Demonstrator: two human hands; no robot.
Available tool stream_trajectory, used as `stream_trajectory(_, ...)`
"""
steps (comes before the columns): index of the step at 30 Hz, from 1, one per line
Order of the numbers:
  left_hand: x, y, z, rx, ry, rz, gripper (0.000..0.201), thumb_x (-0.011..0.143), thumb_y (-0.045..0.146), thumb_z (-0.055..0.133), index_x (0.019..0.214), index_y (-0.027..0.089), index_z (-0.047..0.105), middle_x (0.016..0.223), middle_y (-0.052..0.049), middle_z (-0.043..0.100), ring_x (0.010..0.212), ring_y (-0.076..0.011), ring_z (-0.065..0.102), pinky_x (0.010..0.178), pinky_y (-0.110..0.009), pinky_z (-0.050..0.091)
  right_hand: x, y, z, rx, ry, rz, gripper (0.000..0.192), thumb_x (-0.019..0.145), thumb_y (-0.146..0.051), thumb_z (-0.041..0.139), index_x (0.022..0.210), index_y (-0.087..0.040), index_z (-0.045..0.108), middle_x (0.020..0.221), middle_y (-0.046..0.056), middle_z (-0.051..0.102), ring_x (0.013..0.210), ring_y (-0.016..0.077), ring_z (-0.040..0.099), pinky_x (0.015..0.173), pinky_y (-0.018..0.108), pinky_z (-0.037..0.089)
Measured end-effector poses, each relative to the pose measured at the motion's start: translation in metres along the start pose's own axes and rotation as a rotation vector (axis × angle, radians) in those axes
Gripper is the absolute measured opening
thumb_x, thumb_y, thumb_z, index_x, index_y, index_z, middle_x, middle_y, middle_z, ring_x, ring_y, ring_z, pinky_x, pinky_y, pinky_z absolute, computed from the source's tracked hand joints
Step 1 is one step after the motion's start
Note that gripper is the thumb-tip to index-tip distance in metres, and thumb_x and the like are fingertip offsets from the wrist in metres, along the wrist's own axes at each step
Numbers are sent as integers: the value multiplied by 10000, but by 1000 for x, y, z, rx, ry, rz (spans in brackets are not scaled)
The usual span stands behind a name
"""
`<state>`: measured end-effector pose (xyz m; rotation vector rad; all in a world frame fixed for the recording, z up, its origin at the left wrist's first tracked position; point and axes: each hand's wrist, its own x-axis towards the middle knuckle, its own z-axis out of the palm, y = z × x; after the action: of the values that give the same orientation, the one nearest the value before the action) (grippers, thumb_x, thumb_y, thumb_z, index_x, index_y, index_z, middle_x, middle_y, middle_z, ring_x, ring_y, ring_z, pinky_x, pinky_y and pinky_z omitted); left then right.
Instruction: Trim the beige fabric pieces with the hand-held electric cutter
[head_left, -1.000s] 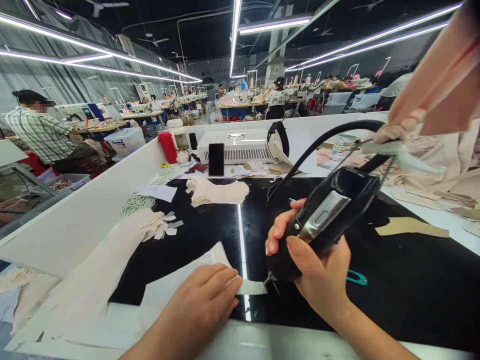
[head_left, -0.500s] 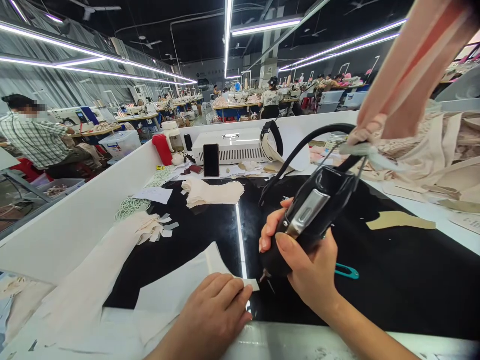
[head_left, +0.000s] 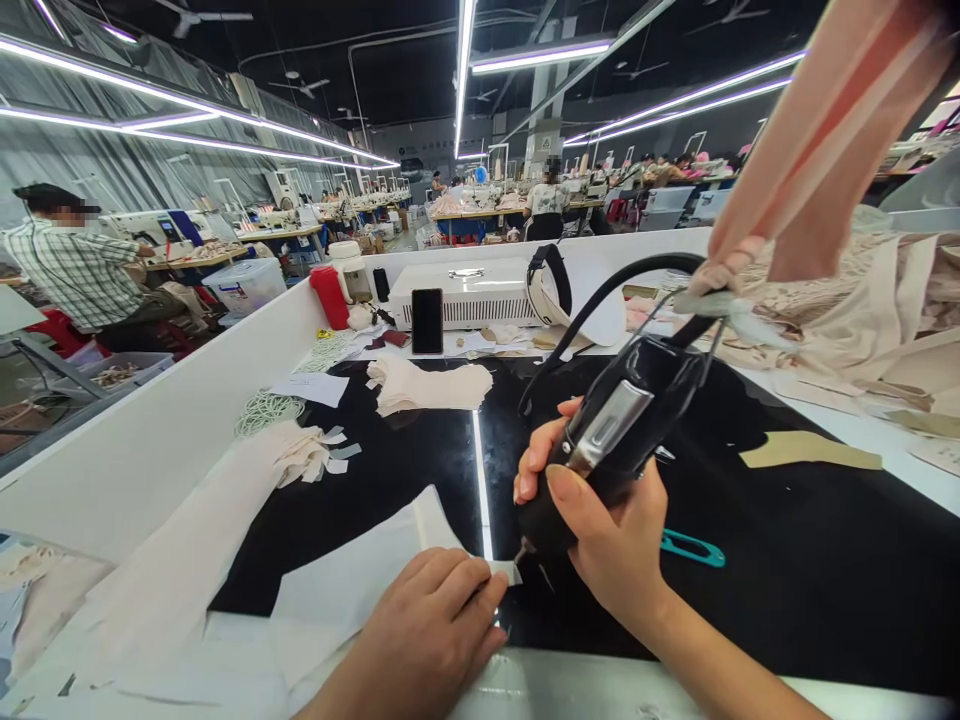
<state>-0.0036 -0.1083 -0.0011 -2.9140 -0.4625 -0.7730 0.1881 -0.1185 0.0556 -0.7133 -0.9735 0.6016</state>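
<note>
My right hand (head_left: 619, 545) is wrapped round a black corded hand tool (head_left: 619, 425), tilted with its thin metal tip (head_left: 523, 550) pointing down and left. The tip is at the narrow end of a white fabric piece (head_left: 360, 565); whether they touch I cannot tell. My left hand (head_left: 435, 630) is closed over that end, fingers together and pressing it near the black work surface (head_left: 435, 460). A small pale tab shows past the fingertips. Behind my right hand lies a teal looped handle (head_left: 697, 550), partly hidden.
A pink cloth strip (head_left: 825, 180) hangs down to the tool. Pale fabric stacks (head_left: 431, 385) lie at the back, with more cloth (head_left: 187, 540) at left. Behind stand a phone (head_left: 427, 320) and a vented white box (head_left: 480, 300). A tan piece (head_left: 810, 450) lies right.
The tool's tip has moved slightly left, closer to the fabric's narrow end. Both hands keep their hold. The whole view has shifted slightly.
</note>
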Motion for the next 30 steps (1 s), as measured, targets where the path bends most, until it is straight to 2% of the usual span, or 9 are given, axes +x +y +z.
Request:
stream_trajectory(7, 3, 3, 0, -22, -8, -10, 375, 1186, 313, 351, 1268, 117, 661, 1090, -86, 728, 958, -237, 707, 837, -367, 608, -1, -4, -1, -43, 8, -5, 303, 920, -224, 754, 1161, -284, 580, 801, -52, 680, 570, 137, 634, 535, 286, 548)
stream_trajectory(17, -2, -2, 4, -35, 17, -19, 339, 1176, 300, 386, 1250, 112, 658, 1079, -83, 730, 953, -244, 708, 833, -378, 617, -9, -5, -4, 12, -20, 18, 347, 930, -330, 816, 1199, -295, 601, 827, -46, 674, 601, 130, 650, 607, 302, 575)
stream_trajectory(21, -1, -2, 1, -55, -17, -22, 327, 1172, 306, 408, 1271, 113, 652, 1084, -87, 727, 965, -248, 707, 839, -380, 627, -11, -4, -3, -20, -3, 27, 307, 953, -318, 786, 1195, -303, 597, 833, -47, 674, 601, 127, 650, 598, 289, 573)
stream_trajectory(30, -6, -12, -15, -95, -54, -58, 240, 1144, 224, 468, 1267, 143, 658, 1159, -87, 736, 1056, -234, 722, 1043, -444, 614, -12, -7, -5, 6, -2, 28, 369, 918, -337, 839, 1198, -295, 603, 846, -35, 678, 616, 141, 655, 598, 303, 577)
